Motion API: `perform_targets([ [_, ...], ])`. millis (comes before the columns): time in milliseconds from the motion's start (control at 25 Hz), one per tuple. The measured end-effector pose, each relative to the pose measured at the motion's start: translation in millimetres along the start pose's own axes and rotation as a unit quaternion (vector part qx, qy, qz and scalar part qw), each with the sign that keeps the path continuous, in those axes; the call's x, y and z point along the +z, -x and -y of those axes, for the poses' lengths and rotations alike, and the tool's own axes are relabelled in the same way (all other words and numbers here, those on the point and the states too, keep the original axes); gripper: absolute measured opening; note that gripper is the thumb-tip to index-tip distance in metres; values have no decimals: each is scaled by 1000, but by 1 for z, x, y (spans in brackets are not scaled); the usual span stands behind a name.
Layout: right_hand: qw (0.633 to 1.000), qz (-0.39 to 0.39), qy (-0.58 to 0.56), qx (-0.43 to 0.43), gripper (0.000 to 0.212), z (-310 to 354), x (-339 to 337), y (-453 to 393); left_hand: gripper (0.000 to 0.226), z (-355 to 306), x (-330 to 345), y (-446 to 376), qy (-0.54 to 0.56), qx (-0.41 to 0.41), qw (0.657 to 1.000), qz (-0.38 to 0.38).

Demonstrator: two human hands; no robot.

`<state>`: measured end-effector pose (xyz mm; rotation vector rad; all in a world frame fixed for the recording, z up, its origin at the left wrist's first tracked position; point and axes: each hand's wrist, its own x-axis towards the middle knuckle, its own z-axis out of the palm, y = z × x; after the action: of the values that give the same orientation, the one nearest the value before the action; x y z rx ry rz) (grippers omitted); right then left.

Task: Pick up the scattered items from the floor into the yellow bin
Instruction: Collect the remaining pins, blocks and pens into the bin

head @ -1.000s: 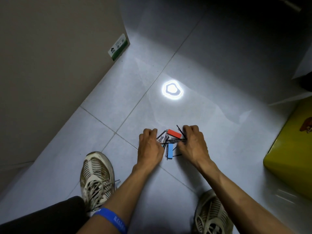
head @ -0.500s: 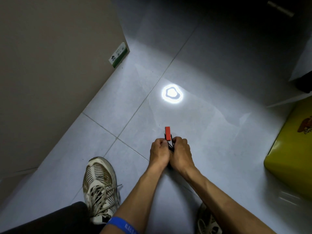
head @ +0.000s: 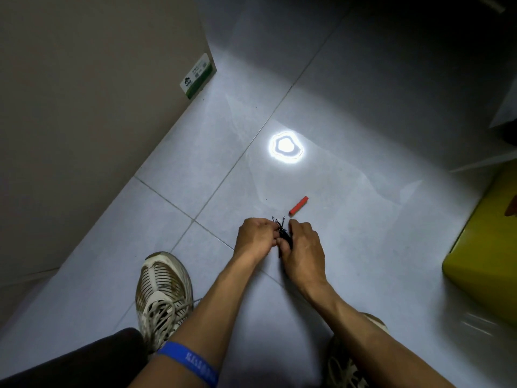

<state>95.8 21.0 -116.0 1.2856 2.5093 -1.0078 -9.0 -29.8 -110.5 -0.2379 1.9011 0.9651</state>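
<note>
Head view. My left hand (head: 256, 238) and right hand (head: 303, 245) meet low over the floor (head: 363, 219), the fingers of both curled round one bundle of black hairpins (head: 282, 232) pinched between them. A red piece (head: 298, 205) lies on the tiles just beyond the hands. The yellow bin (head: 486, 264) stands well apart at the right edge. My shoe (head: 162, 289) rests near the left forearm.

Dim room; bright lamp glare (head: 286, 147) on glossy floor (head: 363, 219); dark corners, wide-angle edge bending.
</note>
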Motion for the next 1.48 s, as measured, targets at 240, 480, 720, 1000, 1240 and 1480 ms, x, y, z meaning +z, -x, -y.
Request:
perform_targets([
  [240,970,2,226,-87,21,12,-2,1,25,5,-12,5,30,28,998,-39],
  [480,951,-60,260,-157,21,12,-3,1,22,23,-16,18,96,27,991,-88],
  [720,991,35,114,-56,12,8,-9,-20,17,29,-1,23,191,15,973,-132],
  [1000,950,113,-285,58,12,28,-56,-6,52,-2,15,28,452,-107,876,132],
  [1240,967,44,-248,-23,32,18,-75,8,42,-6,18,37,440,-120,882,117],
  [1480,967,125,98,-201,38,-56,-58,31,33,8,15,42,439,-155,883,55],
])
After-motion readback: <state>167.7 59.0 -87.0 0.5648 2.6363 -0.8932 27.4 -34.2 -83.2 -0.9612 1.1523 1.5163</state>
